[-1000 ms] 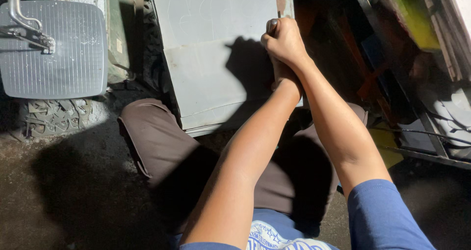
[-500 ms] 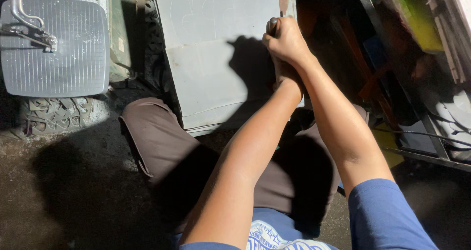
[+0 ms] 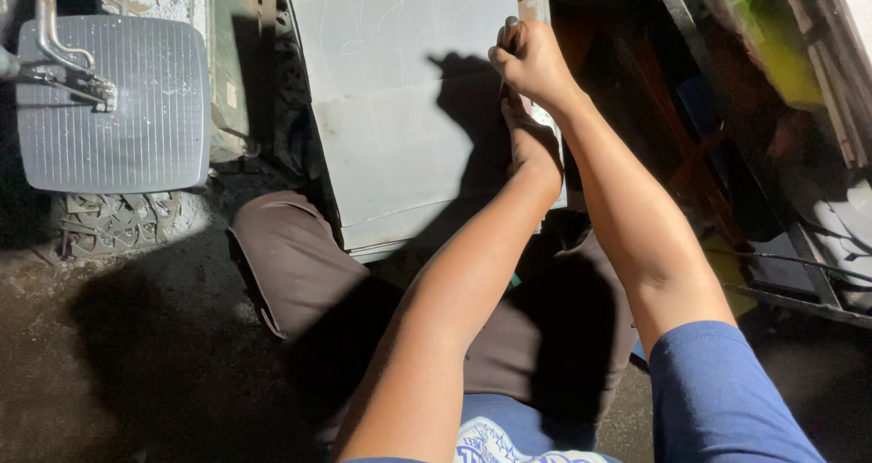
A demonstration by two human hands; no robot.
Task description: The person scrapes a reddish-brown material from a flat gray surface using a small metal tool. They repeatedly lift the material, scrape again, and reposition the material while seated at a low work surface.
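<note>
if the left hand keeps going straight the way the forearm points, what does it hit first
The left hand points up the frame along the right edge of the grey sheet. First in that line is probably the right hand, fisted around a thin tool just beyond it, though depth between them is unclear.

The flat sheet (image 3: pixel 400 136) leans across the person's lap, its lower edge on the left thigh (image 3: pixel 300 272). At the sheet's right edge the right hand (image 3: pixel 531 64) sits farther from the body and the left hand (image 3: pixel 531 150) just nearer, touching the sheet. The ribbed panel (image 3: pixel 113 104) lies well left of the sheet, the cluttered rack (image 3: pixel 781 154) to its right.
</note>
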